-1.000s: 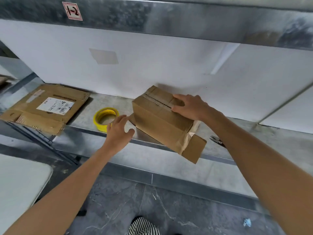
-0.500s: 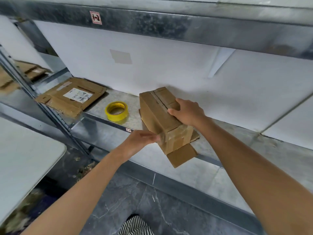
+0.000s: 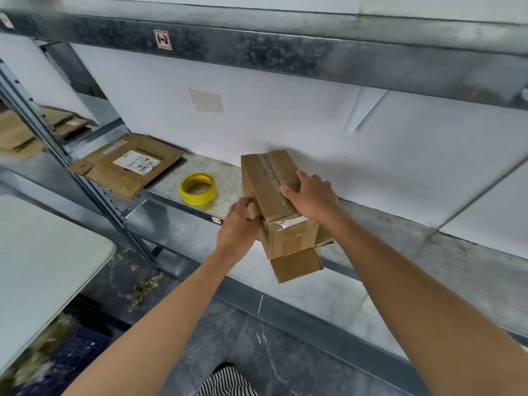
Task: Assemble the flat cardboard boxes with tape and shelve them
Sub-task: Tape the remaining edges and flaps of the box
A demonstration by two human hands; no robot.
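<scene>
A small brown cardboard box, formed and taped along its top seam, stands on the metal shelf near the front edge. One end flap hangs loose over the shelf lip toward me. My right hand lies flat on the box's top. My left hand grips its left side near the front corner. A yellow tape roll lies on the shelf just left of the box. A flattened cardboard box with a white label lies further left on the same shelf.
More flat cardboard rests in the neighbouring bay at far left, behind a slanted metal upright. A white table stands at lower left. An upper shelf beam runs overhead. Grey tiled floor lies below.
The box has been turned so its end faces me. My left hand moved from the air beside it onto its left side. The view shifted right and closer.
</scene>
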